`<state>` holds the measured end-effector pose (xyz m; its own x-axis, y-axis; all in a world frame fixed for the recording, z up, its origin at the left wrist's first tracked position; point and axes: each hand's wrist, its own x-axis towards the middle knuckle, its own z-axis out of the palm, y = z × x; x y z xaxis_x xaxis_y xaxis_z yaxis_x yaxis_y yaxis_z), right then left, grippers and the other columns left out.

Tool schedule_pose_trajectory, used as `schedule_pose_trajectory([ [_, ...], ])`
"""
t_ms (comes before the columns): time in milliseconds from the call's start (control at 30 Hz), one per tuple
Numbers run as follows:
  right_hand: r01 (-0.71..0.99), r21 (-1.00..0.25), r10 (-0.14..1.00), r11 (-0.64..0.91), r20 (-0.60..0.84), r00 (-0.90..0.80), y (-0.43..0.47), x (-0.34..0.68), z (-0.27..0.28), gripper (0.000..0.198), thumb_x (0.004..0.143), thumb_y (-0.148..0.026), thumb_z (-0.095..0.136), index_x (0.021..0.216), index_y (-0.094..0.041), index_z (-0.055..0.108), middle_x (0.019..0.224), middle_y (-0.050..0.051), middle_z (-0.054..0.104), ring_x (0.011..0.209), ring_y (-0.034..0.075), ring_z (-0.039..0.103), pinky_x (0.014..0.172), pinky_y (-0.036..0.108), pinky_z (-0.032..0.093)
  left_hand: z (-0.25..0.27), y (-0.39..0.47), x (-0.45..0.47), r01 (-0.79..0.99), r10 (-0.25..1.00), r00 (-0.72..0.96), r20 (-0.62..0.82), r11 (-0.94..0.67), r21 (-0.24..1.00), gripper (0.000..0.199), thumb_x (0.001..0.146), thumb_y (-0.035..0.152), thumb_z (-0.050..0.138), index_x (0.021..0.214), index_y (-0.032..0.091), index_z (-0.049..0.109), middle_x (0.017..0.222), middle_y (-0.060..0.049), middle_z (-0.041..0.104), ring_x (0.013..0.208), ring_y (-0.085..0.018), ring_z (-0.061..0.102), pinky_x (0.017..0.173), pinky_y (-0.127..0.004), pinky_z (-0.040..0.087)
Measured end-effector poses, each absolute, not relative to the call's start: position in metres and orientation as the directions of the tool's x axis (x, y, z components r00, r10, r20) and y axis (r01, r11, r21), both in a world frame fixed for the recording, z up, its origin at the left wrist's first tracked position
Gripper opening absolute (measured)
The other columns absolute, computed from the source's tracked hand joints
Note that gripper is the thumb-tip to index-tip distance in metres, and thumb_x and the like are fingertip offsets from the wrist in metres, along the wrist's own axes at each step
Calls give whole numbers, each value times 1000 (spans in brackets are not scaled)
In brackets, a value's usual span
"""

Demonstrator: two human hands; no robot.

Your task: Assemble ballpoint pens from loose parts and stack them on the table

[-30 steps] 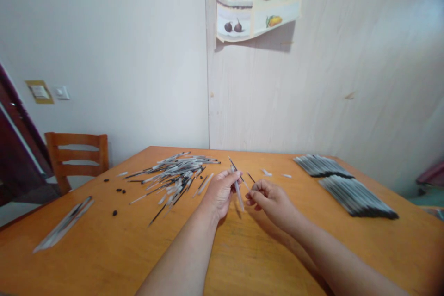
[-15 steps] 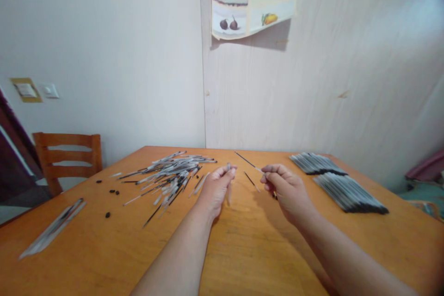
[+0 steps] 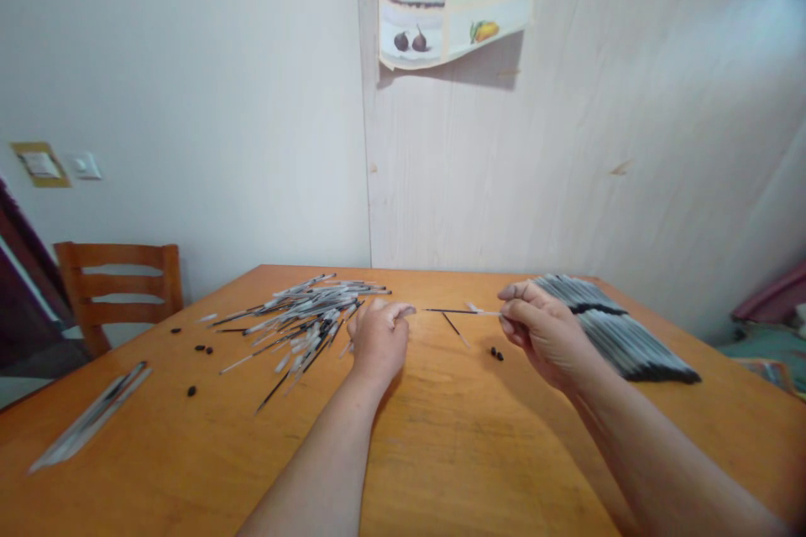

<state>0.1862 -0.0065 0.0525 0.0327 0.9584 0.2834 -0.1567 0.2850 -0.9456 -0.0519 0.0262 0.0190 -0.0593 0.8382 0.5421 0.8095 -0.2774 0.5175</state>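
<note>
My right hand (image 3: 545, 331) pinches the pale end of a pen refill (image 3: 450, 310). The refill lies level in the air, its dark ink part and tip pointing left at my other hand. Facing it, my left hand (image 3: 382, 340) is closed with thumb and fingers together around a translucent pen barrel (image 3: 408, 310); most of it is hidden by the hand, and a gap separates it from the refill tip. Below the held refill, another refill (image 3: 454, 329) rests on the wooden table (image 3: 434, 453). Small black plugs (image 3: 497, 354) lie near my right hand.
A loose heap of barrels and refills (image 3: 308, 315) spreads left of my hands. Two neat rows of pens with black ends (image 3: 635, 344) lie at the right. Scattered black plugs (image 3: 191, 391) and a clear bag-like bundle (image 3: 91, 419) are far left; a chair (image 3: 119, 285) stands behind.
My right hand has moved right, and the refill has swung from slanted to level. My left hand has turned the barrel from upright to pointing right, towards the refill.
</note>
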Motion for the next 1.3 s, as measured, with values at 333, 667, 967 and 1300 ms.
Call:
schedule_pose_trajectory([
  [333, -98, -959, 964, 265, 265, 4, -7, 183, 50, 20, 77, -21, 58, 96, -19, 52, 55, -4, 53, 47, 8, 40, 43, 20, 23, 19, 23, -49, 858, 834, 48, 549, -316, 405, 33, 82, 17, 51, 96, 34, 74, 99, -1, 67, 102, -23, 51, 88, -39, 31],
  [667, -52, -969, 970, 243, 244, -19, -4, 177, 41, 18, 79, -25, 57, 96, -20, 52, 57, -5, 54, 46, 8, 39, 43, 22, 25, 16, 21, -41, 823, 838, 209, 504, -429, 372, 36, 80, 18, 51, 102, 36, 73, 96, -2, 66, 101, -23, 51, 87, -38, 33],
  [967, -8, -977, 969, 213, 212, -123, -8, 160, 34, 24, 81, -34, 62, 96, -20, 49, 64, -2, 61, 49, 9, 46, 47, 22, 32, 13, 17, -31, 724, 833, 326, 447, -524, 449, 38, 80, 16, 48, 102, 33, 74, 95, -3, 67, 99, -21, 54, 84, -33, 39],
  [1300, -30, -980, 970, 196, 199, -142, -4, 161, 32, 24, 84, -41, 59, 89, -19, 51, 69, 2, 65, 53, 10, 52, 48, 22, 37, 6, 25, -30, 649, 818, 356, 451, -564, 510, 39, 79, 14, 48, 104, 30, 74, 95, -3, 68, 95, -19, 58, 85, -30, 42],
])
